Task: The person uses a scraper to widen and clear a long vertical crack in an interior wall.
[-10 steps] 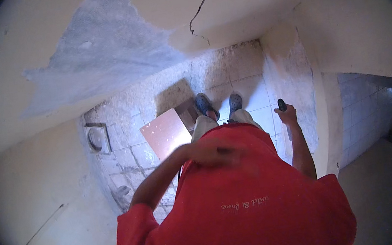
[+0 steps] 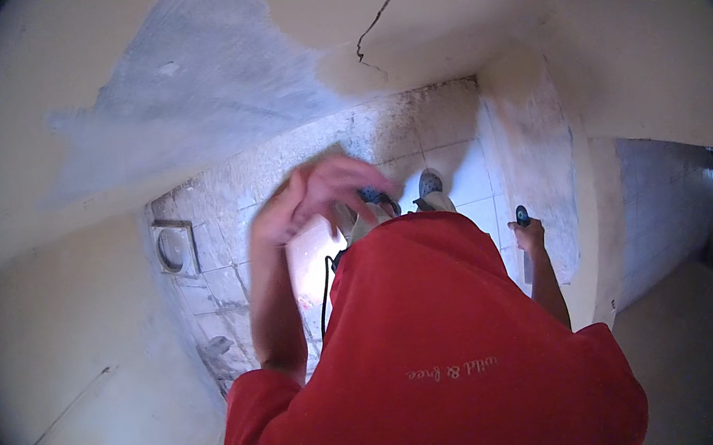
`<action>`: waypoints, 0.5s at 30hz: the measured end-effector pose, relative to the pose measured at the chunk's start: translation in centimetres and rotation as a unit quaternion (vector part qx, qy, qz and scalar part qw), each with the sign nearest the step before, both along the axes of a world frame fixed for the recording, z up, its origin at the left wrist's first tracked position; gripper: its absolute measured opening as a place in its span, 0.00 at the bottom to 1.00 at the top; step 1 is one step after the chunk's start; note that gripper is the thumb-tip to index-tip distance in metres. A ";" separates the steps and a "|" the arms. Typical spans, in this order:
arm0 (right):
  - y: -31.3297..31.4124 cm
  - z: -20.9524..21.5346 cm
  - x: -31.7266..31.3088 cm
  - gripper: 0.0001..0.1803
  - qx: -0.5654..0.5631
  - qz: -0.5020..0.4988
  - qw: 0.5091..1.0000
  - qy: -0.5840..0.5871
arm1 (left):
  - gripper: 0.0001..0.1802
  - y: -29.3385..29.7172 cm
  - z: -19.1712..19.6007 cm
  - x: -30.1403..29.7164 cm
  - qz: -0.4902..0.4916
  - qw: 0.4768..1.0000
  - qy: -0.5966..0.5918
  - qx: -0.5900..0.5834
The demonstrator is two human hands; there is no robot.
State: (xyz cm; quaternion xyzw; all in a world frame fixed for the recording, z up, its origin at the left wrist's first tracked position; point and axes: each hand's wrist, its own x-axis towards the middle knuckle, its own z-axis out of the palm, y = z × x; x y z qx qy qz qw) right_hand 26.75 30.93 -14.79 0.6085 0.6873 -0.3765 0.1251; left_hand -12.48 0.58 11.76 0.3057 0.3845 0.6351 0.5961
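My left hand (image 2: 321, 193) is raised in front of my body, above the floor. Motion blurs it, but its fingers look spread apart with nothing between them. Out to the right, my right hand (image 2: 530, 236) is closed around a dark-handled tool (image 2: 522, 215), whose handle end sticks out past the fist. A thin, pale, blade-like part shows below that hand; its exact kind I cannot make out. Beneath my left hand lies a pale board (image 2: 307, 269), partly hidden by the arm.
Ahead stands a wall with a grey patch (image 2: 185, 83) and a dark crack (image 2: 383, 10). A square frame with a round opening (image 2: 175, 248) sits on the tiled floor at the left. A wall edge (image 2: 608, 234) rises at the right. A black cable (image 2: 326, 298) hangs beside my shirt.
My left hand has left the front of my shirt, moving up and forward over the board, its fingers spreading. My right hand has dropped slightly toward me, still gripping the tool.
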 end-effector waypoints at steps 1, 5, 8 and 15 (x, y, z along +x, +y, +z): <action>-0.4 -0.3 0.7 0.16 -0.007 0.006 1.000 -0.011 | 0.45 1.1 -1.8 2.0 -0.096 0.980 -0.115 0.133; -1.5 0.5 1.0 0.16 -0.024 0.004 0.999 -0.040 | 0.37 6.9 -15.7 12.6 -0.174 0.943 0.202 -0.198; -1.7 -0.6 0.6 0.17 -0.024 -0.011 1.000 -0.017 | 0.31 8.2 -21.3 12.3 -0.030 0.888 0.318 -0.332; -3.6 -2.3 0.6 0.17 -0.039 -0.010 0.999 -0.012 | 0.25 14.1 2.1 10.1 0.144 0.979 0.026 -0.140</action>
